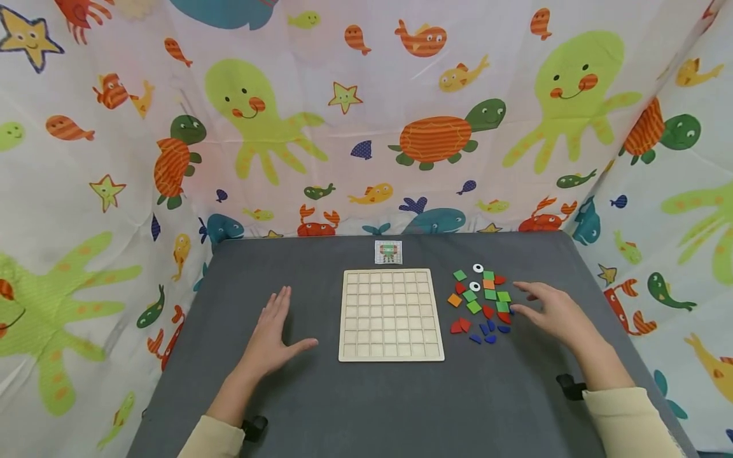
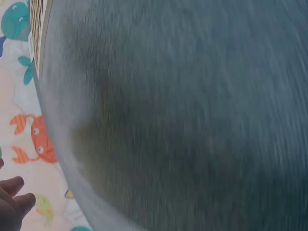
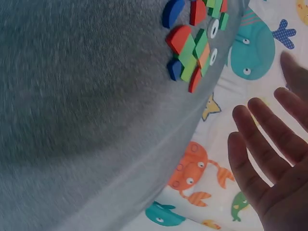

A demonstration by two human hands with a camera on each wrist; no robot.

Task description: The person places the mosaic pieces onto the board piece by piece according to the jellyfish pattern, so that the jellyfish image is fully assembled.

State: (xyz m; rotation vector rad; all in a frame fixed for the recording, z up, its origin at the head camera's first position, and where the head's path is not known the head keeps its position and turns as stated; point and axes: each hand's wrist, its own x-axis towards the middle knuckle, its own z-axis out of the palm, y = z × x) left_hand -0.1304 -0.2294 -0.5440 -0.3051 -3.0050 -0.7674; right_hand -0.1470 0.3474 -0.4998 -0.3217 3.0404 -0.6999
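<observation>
A square wooden grid board [image 1: 392, 315] lies in the middle of the grey table. To its left my left hand [image 1: 269, 343] is held with fingers straight and thumb spread, touching nothing. My right hand [image 1: 552, 312] is just right of a scatter of small coloured pieces, its fingers loosely bent and holding nothing. Among these are green squares [image 1: 473, 307], orange squares [image 1: 454, 299], red pieces [image 1: 455, 327], blue pieces [image 1: 476, 339] and white rings [image 1: 474, 287]. In the right wrist view, the fingers [image 3: 264, 139] are apart from the pieces.
Behind the board lies a small picture card [image 1: 389, 252] with a figure on a grid. A curtain [image 1: 366, 184] printed with sea animals hangs along the back and both sides of the grey table [image 1: 401, 401]. Dark straps [image 1: 571, 387] are on both wrists.
</observation>
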